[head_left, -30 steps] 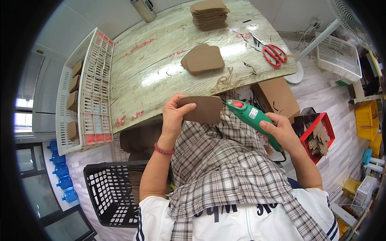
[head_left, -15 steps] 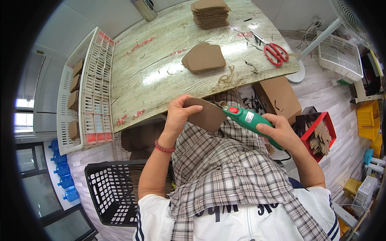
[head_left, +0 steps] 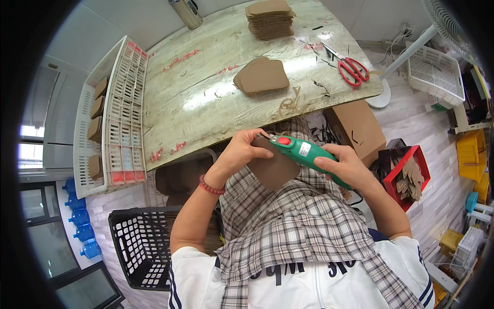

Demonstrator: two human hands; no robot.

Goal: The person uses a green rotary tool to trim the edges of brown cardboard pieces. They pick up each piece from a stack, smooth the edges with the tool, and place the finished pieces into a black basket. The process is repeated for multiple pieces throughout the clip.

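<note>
My left hand (head_left: 244, 151) pinches a flat brown panel (head_left: 274, 169) with rounded corners by its upper left part, above my lap. Wrapped in my right hand (head_left: 343, 164) is a green handheld electric cutter (head_left: 309, 154) with a red switch. Its metal head meets the panel's far edge, close to my left fingertips. Just beyond, on the table, lies a small fanned pile of similar brown panels (head_left: 263, 76). Thin tan trimmings (head_left: 292, 104) hang near the table's front edge. Red-handled scissors (head_left: 352, 71) rest at the table's right side.
A taller stack of panels (head_left: 269, 21) and a steel flask (head_left: 186, 13) stand at the back of the table (head_left: 180, 118). White crates (head_left: 123, 113) flank its left side. A black crate (head_left: 139, 247) sits at my left, a red box of scraps (head_left: 427, 170) at my right.
The brown panel has turned clockwise, its lower part swinging toward me. The cutter has moved left along its edge, nearer my left fingers, and my left hand has shifted right.
</note>
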